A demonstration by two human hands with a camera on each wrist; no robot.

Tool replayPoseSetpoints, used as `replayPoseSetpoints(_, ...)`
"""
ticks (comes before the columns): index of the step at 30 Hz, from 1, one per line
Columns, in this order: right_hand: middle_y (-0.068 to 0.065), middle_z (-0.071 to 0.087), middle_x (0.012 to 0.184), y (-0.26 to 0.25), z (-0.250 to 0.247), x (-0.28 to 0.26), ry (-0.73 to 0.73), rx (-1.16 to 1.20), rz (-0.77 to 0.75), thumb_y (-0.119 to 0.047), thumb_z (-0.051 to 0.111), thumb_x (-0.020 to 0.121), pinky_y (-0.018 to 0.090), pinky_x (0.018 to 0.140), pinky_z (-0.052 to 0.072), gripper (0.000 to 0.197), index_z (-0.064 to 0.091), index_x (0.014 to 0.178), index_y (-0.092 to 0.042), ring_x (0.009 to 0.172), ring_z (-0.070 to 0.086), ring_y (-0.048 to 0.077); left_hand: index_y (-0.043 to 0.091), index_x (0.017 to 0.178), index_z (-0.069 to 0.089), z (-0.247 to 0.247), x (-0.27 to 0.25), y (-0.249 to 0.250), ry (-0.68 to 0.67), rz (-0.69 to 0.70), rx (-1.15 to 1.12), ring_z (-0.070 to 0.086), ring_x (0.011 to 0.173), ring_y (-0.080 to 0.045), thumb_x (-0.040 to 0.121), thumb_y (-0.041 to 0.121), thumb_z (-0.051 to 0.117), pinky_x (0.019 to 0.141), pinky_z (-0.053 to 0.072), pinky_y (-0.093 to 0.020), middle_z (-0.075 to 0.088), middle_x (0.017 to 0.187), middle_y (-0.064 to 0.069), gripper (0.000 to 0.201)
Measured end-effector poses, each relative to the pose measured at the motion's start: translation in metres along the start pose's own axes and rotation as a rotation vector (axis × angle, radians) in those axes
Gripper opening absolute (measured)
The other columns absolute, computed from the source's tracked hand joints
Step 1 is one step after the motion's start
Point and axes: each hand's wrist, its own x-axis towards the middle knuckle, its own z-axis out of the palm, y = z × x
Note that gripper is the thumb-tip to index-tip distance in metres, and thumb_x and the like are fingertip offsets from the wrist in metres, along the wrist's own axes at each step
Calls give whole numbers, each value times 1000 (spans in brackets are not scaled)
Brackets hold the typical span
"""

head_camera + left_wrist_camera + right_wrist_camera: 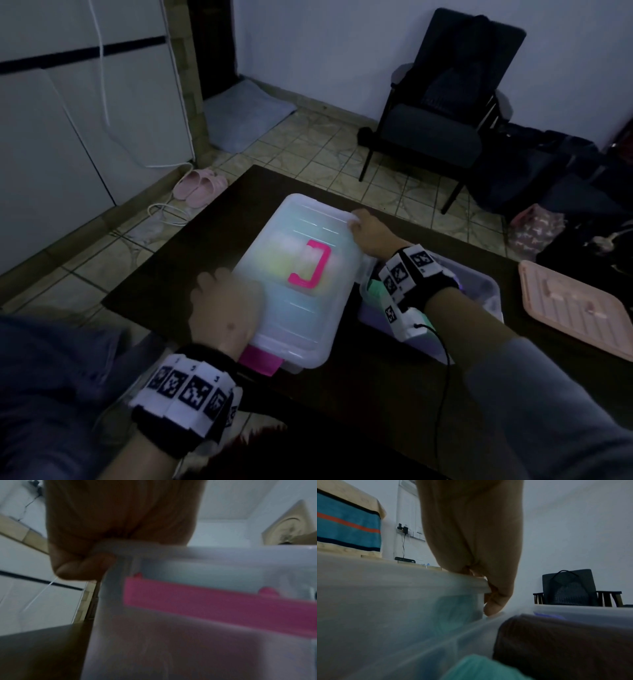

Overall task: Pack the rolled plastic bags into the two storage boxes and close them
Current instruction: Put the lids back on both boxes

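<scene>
A clear storage box stands mid-table under a translucent lid (301,291) with a pink handle (313,263); pale rolled bags show dimly through it. My left hand (222,294) grips the lid's near left corner, thumb under the rim (223,553) in the left wrist view. A pink latch (260,361) hangs just below that hand. My right hand (361,226) grips the far right corner, thumb curled below the lid edge (402,574). Right of it is a second box (486,291), uncovered, holding a green roll (479,669) and a dark roll (556,642).
A pink lid (575,311) lies flat at the right end of the dark table (205,246). A dark armchair (438,113) and bags stand behind the table. Pink slippers (198,185) and a white cable lie on the tiled floor to the left.
</scene>
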Motion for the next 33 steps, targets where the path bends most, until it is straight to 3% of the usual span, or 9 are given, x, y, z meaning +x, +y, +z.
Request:
replayPoseSetpoints(7,28,43,133,6,5,-6,80,26,122,-22,31,101,42,102,33,38,36,132,-2,122,43,42,6,116,41,-6,13,5,2,61,4,39,86,-24,96,37,32,73,34,-36,39,110,-15,38)
replayPoseSetpoints(11,24,42,133,18,-5,-25,123,-114,150,-19,25,103,40,105,25,38,37,131,3,123,40,38,7,121,41,-11,39,16,-65,163,91,42,88,-27,97,36,29,77,35,-38,40,117,-17,39)
replayPoseSetpoints(18,24,43,132,52,-22,-42,179,-29,247,-20,26,102,43,104,27,39,40,130,4,123,40,39,8,123,41,-3,70,52,-121,352,201,48,109,-39,97,34,27,82,35,-38,41,123,-17,40)
replayPoseSetpoints(21,14,57,97,75,-29,-45,203,246,227,-48,36,88,37,84,38,43,54,104,-12,96,56,29,9,126,40,0,82,65,-147,409,254,47,110,-40,98,34,27,83,35,-39,40,126,-17,40)
replayPoseSetpoints(23,5,55,82,97,-33,-56,221,299,261,-43,38,91,32,75,41,31,51,90,-15,79,55,23,9,125,39,2,89,68,-151,438,282,48,109,-39,98,33,26,83,35,-39,41,124,-18,39)
replayPoseSetpoints(25,5,53,96,114,-33,-77,219,253,321,-40,38,95,36,85,39,26,49,104,-18,93,51,21,9,125,39,3,91,69,-156,444,301,48,109,-36,98,32,26,85,36,-40,43,124,-18,38)
replayPoseSetpoints(28,17,39,140,128,-21,-120,198,8,411,-47,37,96,47,107,25,49,38,137,-19,133,32,34,9,131,38,1,88,72,-116,447,342,42,118,-35,96,29,31,95,35,-43,42,130,-19,41)
replayPoseSetpoints(30,14,19,154,122,-8,-145,199,-69,467,-53,34,96,51,113,11,59,25,146,-24,142,12,36,8,138,35,-5,79,79,-47,484,381,37,124,-36,95,24,36,98,33,-45,38,137,-19,45)
replayPoseSetpoints(33,10,4,158,114,11,-163,204,-179,454,-59,26,95,52,114,-2,64,12,150,-29,144,-1,36,8,136,39,-14,45,93,43,579,383,38,124,-36,94,21,40,97,35,-44,39,137,-19,44)
